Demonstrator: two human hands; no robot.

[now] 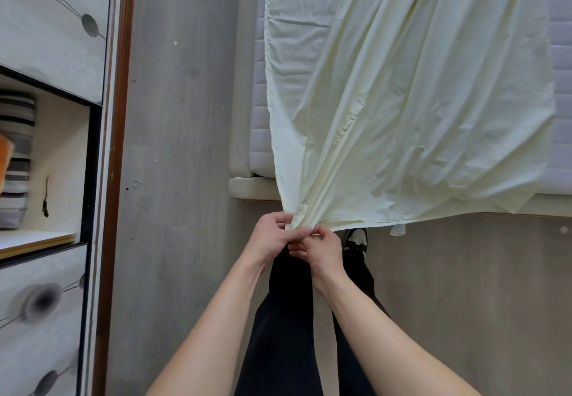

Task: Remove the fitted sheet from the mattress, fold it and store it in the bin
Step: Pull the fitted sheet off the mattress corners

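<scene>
Mattress: white, quilted, lying on a pale bed frame; its bare surface is showing along the left side and at the right edge, so the sheet appears to be already off its corners. Its far end is running out of the picture at the top.

Fitted sheet: pale yellow, lying loose and creased across the mattress top, its near edge hanging over the foot of the bed. Fabric is gathering into long pleats that are converging on one corner at the hands. A small tag is dangling from the hem. Judgement: removal looks largely done; folding is only starting, storing not yet begun.

Cabinet: standing to the left across a strip of grey floor, an open shelf holding a striped item that is partly cut off.

Left hand: fingers curling around the bunched sheet corner, gripping it.

Right hand: touching the left hand, fingertips pinching the same corner or its hem; exactly which is hard to tell.

Not in view: the bin. The sheet's far corners are cut off too, so whether they are fully free cannot be told.
</scene>
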